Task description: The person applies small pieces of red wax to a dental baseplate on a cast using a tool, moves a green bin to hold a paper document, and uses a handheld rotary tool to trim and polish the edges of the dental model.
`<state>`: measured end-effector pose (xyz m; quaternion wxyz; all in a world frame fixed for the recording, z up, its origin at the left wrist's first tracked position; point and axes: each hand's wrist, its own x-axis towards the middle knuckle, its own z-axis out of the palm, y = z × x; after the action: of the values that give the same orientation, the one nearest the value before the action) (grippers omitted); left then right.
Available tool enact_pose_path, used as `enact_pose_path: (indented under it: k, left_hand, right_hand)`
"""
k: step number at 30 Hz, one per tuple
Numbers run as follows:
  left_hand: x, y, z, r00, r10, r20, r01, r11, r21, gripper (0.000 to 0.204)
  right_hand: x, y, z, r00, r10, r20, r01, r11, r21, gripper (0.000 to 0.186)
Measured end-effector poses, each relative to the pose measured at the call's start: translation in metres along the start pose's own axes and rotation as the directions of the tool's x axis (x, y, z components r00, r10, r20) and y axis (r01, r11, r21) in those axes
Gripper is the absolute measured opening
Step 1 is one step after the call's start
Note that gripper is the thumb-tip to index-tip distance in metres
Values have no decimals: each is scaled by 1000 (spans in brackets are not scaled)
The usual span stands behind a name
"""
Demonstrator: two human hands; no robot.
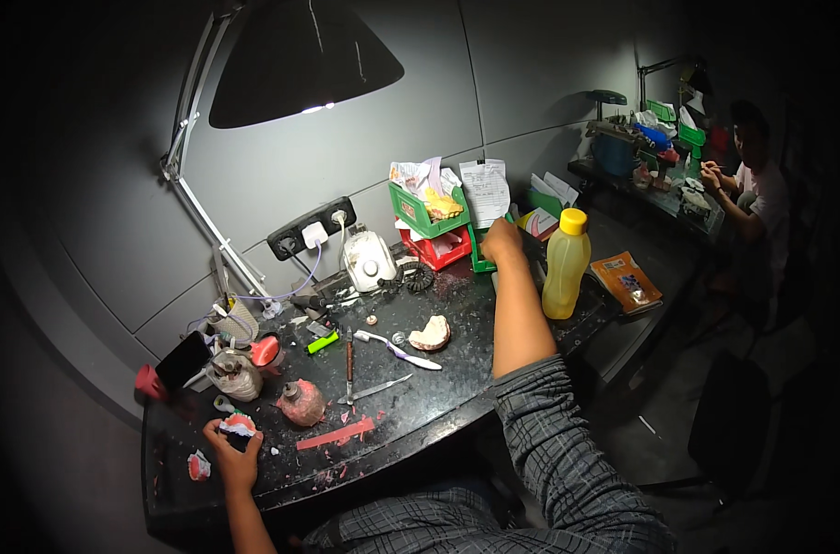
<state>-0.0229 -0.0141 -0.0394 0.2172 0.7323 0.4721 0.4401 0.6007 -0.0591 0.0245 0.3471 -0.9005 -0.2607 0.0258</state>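
My left hand [236, 454] grips a dental model [238, 427] with pink gum, white teeth and a dark base, at the lower left of the bench [429, 388]. My right hand [503, 242] is stretched to the back, at a green bin [482, 258] below a printed paper slip [484, 189]; its fingers are curled, and what they hold is hidden. Beside my right arm stands a yellow bottle [566, 272]. Another pink denture piece [198, 466] lies left of my left hand. A pink-stained spirit burner [302, 404], a pink wax strip [335, 434] and a knife [378, 388] lie between my hands.
A white cast [429, 334], toothbrush [401, 351], phone [181, 360] and jars [235, 374] are on the bench, with stacked bins [427, 212], a lamp [304, 65] and an orange booklet [626, 282]. A co-worker [752, 198] sits at another bench, right of an empty-handed chair [725, 415].
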Motion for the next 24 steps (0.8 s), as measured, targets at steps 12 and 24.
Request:
enact_pose_path:
  k: [12, 24]
  left_hand:
    - [0, 2, 4, 999, 16, -28, -16, 1000, 16, 74]
    - [14, -7, 5, 998, -5, -59, 13, 992, 128, 72]
  right_hand:
    - [-21, -10, -30, 876, -400, 269, 250, 855, 454, 23]
    - [-81, -89, 84, 809, -288, 512, 431, 883, -184, 28]
